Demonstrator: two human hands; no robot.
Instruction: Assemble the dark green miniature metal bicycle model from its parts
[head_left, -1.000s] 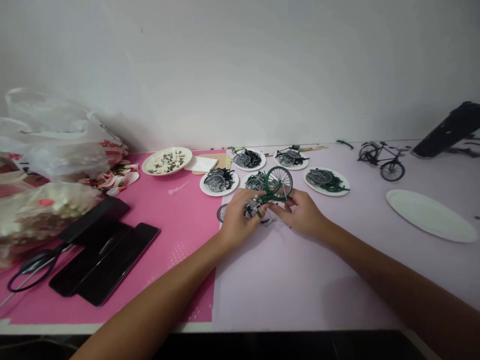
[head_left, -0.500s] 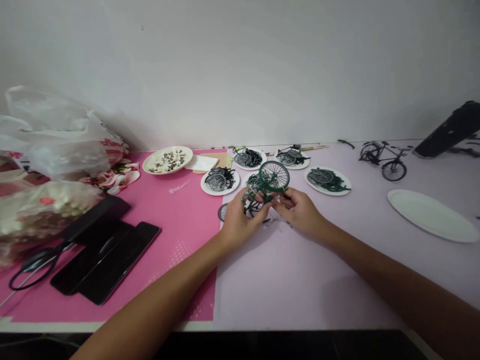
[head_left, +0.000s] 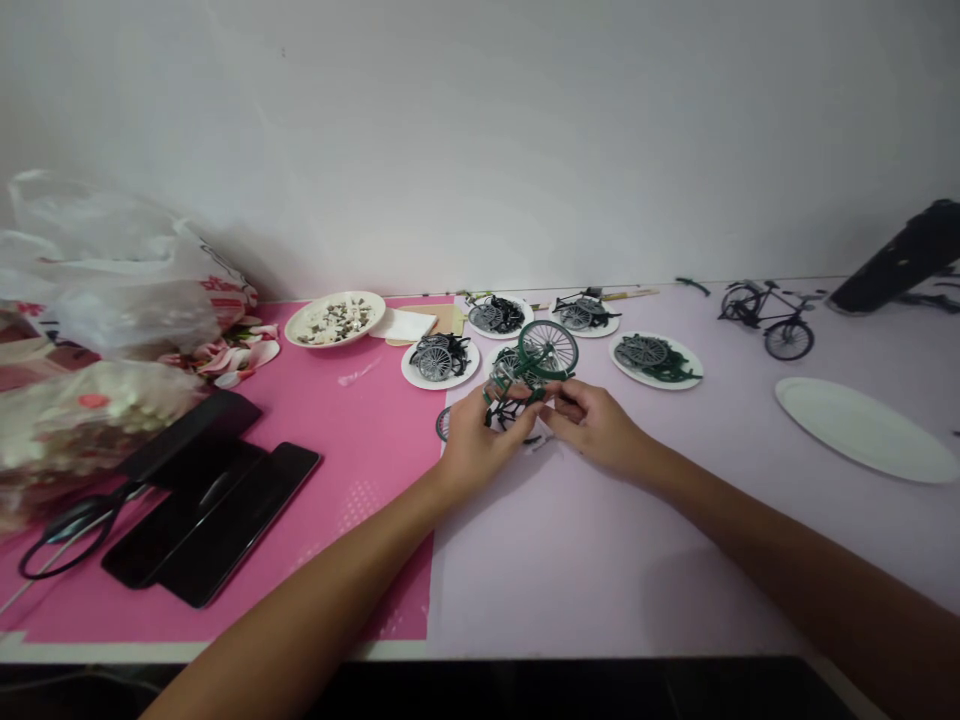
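Note:
A green toy bicycle [head_left: 549, 352] with one wheel pointing up is held in mid-view over the lilac part of the table. My left hand [head_left: 480, 435] is closed round its frame from the left. From the right, my right hand [head_left: 592, 425] pinches at the frame just below the wheel; its fingertips are close to those of my left hand. What lies between the fingertips is too small to tell. Behind and below are a plate of green and grey parts, partly hidden, and a dark wheel [head_left: 443, 425] beside my left hand.
Plates of bicycle parts [head_left: 440, 362], [head_left: 658, 362] stand behind my hands. A finished dark bicycle [head_left: 769, 315] and a bare white plate [head_left: 862, 430] are at the right. At the left lie a black phone [head_left: 240, 525], scissors [head_left: 75, 525] and plastic bags [head_left: 112, 280].
My right hand has moved slightly left, closer to my left hand, with its fingers on the green frame. The bicycle has barely moved.

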